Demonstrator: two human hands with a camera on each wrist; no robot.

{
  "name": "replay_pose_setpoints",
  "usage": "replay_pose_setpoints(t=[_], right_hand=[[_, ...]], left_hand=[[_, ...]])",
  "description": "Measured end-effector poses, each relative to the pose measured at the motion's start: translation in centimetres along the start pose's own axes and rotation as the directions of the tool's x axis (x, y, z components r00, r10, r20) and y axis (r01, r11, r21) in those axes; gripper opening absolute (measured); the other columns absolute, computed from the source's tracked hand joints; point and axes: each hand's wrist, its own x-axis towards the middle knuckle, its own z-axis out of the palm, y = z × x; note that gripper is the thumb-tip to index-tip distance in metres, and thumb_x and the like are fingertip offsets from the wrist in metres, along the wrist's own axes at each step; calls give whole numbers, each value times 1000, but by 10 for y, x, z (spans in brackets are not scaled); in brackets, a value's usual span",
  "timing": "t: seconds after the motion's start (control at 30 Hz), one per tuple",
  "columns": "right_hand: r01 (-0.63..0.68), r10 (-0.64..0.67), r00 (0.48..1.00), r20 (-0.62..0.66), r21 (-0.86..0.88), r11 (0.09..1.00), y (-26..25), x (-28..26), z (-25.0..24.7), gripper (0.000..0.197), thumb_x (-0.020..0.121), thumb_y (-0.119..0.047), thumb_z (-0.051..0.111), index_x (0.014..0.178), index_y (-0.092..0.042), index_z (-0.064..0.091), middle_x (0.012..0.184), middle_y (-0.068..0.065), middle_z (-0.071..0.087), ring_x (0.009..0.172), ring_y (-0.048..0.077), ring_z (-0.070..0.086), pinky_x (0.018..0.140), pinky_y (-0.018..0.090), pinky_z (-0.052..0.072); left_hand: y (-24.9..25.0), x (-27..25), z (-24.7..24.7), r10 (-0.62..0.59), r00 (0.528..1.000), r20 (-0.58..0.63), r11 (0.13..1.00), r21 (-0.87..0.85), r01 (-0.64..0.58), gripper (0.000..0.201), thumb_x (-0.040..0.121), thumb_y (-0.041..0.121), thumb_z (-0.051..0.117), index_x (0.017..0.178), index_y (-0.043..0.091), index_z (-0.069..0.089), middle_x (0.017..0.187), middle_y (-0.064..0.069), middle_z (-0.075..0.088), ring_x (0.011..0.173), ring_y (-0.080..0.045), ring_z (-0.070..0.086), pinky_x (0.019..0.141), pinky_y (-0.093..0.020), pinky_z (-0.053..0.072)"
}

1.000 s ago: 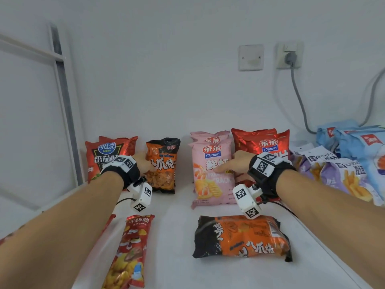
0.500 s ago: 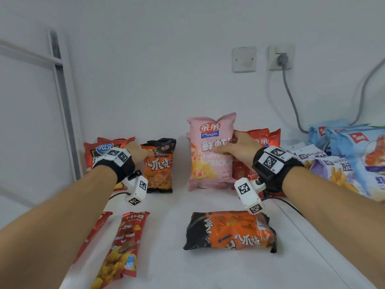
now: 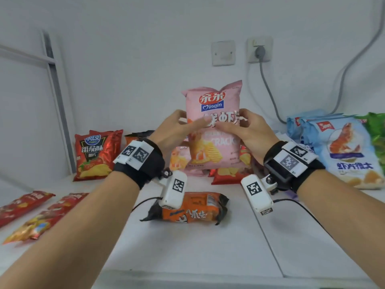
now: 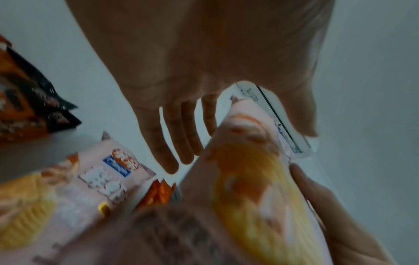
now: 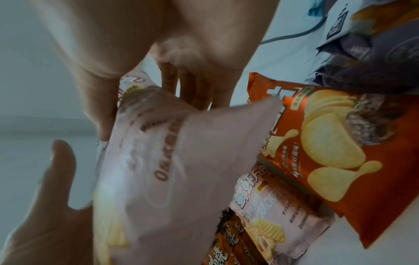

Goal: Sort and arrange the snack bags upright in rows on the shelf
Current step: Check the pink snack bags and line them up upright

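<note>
Above the white shelf (image 3: 208, 253), both hands hold the pink prawn cracker bag (image 3: 214, 126) upright in the air: left hand (image 3: 173, 132) and right hand (image 3: 250, 130) with fingers curled round its side edges. It looks light, puffy and slick, so the side seams seem the safest hold. An orange-and-black bag (image 3: 187, 209) lies flat below; bare shelf lies nearer the front edge.

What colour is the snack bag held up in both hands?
Pink, with a red and blue logo; the pink snack bag shows best in the head view.
</note>
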Motion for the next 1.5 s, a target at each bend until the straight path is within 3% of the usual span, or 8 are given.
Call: replay_pose_setpoints(t=[0.13,0.3,0.4,0.57,0.9,1.17,1.3,1.5], right_hand=[[5,-6,1000,20,53,999,9,-3,-15,54,78,-34,90,121,-15,65,106,2,81,97,22,79,92,46,62],[-74,51,992,118,200,977,10,-3,-27,57,73,-43,85,119,-13,70,107,6,79,87,17,77,68,28,59],[-98,58,977,205,188,977,13,-4,-26,58,73,-45,83,122,-16,72,121,9,76,108,27,75,81,37,61],[-79,50,989,139,209,975,17,-10,-20,43,78,-31,83,117,-15,73,118,8,78,108,26,75,85,40,62],[-106,71,989,132,275,956,15,-17,-17,70,74,-47,80,129,-5,67,129,22,70,124,45,64,110,68,44],[-154,101,975,200,270,951,18,-20,-11,60,77,-43,80,127,-10,70,128,18,72,122,37,68,111,59,48],[-100,69,987,146,218,971,18,-22,-7,48,73,-42,86,113,-17,77,117,14,77,111,31,74,102,54,56],[-106,64,986,152,292,951,10,-21,-12,79,81,-59,69,138,-4,62,138,27,63,128,40,60,118,68,32]], left_hand=[[-7,-3,33,29,999,43,983,-184,-20,76,72,38,88,136,12,56,120,-7,76,105,-29,76,95,-52,60],[-14,0,39,41,999,34,938,-345,-27,66,74,27,85,133,9,60,119,-10,77,108,-33,75,91,-48,62],[-22,0,36,50,999,5,926,-375,-44,71,71,27,85,133,9,57,116,-8,78,103,-29,77,84,-44,64],[-27,-5,37,36,999,-4,918,-395,-35,72,65,33,86,125,13,52,104,-2,80,94,-23,79,72,-34,63],[-29,-10,33,66,997,-41,932,-355,-76,79,60,37,88,129,11,58,120,-9,74,98,-22,78,81,-37,65],[-31,-10,36,41,999,8,920,-389,-35,71,66,34,85,127,11,55,111,-5,78,95,-20,78,75,-30,62],[-31,-11,34,50,999,5,954,-295,-46,81,61,46,85,130,12,59,119,-7,74,101,-20,77,89,-38,63],[-31,-8,29,50,998,-44,868,-493,-65,76,71,26,83,136,0,54,121,-14,73,98,-19,76,80,-31,62]])
